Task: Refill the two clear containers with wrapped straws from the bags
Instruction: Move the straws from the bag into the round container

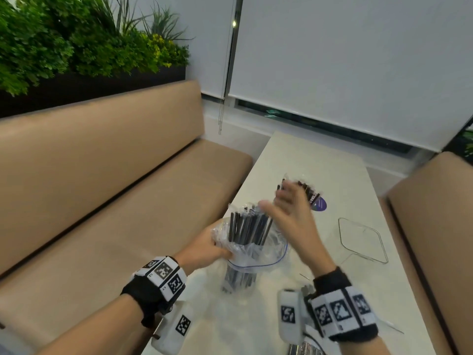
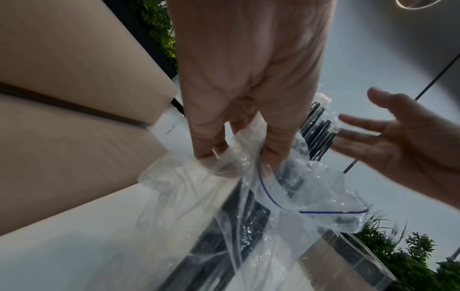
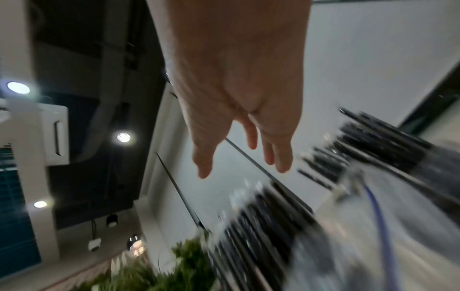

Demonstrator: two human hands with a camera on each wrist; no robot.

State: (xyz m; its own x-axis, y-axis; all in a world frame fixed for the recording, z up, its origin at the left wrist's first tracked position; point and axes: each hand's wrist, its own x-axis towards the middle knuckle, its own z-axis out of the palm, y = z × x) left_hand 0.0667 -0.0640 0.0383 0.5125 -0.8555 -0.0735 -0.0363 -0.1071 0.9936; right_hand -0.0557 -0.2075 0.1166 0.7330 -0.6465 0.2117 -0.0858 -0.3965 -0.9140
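Note:
A clear zip bag with a blue seal line stands upright near the table's left edge. Black wrapped straws stick up out of its mouth. My left hand grips the bag's crumpled rim from the left; in the left wrist view its fingers pinch the plastic of the bag. My right hand hovers open just above and right of the straw tops, fingers spread and blurred, holding nothing. A second bundle of black straws stands behind it, partly hidden. In the right wrist view the right hand is empty above blurred straws.
A flat clear square piece lies on the white table to the right. A purple round label sits by the far bundle. Tan benches flank the table on both sides. A thin strip lies near my right wrist.

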